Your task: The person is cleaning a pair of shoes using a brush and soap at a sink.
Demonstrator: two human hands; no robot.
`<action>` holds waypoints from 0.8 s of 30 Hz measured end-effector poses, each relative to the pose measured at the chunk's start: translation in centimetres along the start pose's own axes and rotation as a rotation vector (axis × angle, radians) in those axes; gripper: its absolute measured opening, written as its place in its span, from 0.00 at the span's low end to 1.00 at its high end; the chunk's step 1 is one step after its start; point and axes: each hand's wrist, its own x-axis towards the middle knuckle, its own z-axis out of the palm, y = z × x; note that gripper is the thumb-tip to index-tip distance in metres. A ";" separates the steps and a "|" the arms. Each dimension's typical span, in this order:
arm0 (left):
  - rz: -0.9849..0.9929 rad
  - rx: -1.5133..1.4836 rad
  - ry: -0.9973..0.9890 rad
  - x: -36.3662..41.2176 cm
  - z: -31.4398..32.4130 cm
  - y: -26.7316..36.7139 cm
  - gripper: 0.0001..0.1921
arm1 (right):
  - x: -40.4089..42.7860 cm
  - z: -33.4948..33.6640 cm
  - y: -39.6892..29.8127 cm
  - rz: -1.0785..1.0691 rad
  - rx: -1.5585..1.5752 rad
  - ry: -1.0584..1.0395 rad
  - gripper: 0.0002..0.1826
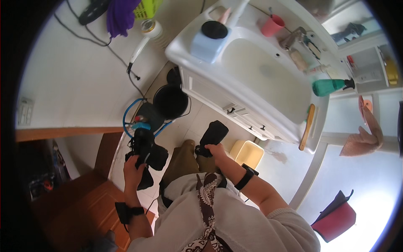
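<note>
My left hand (133,171) grips a bundle of black items (148,151) at the left, some of it hanging below the fingers; I cannot tell exactly what they are. In my right hand (216,151) is a dark, blocky black object (214,134), held by its lower end in front of the washbasin cabinet (214,94). The two held things are apart, on either side of my legs. Past the left-hand bundle stands a black bucket (171,101) on the tiled floor. A cream plastic bin (248,154) sits on the floor beyond my right wrist.
Over the cabinet is a white washbasin (264,78) with a light-blue container (209,45), a pink cup (273,25), a green spray bottle (329,87) and a wooden-handled tool (307,127) around it. A white hair dryer (146,37) trails a cord at the left wall. A wooden door (104,204) stands lower left.
</note>
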 end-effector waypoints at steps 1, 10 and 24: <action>0.030 -0.005 -0.007 0.1 0.1 0.0 0.20 | -1.4 -0.5 -1.0 -0.065 -0.085 0.072 0.21; 0.091 -0.020 -0.021 1.9 1.3 0.6 0.22 | -5.5 -11.4 -6.6 -0.594 0.042 0.398 0.18; 0.253 0.028 -0.063 3.2 -0.2 8.4 0.19 | -9.4 -40.5 -12.0 -0.425 -0.282 1.301 0.21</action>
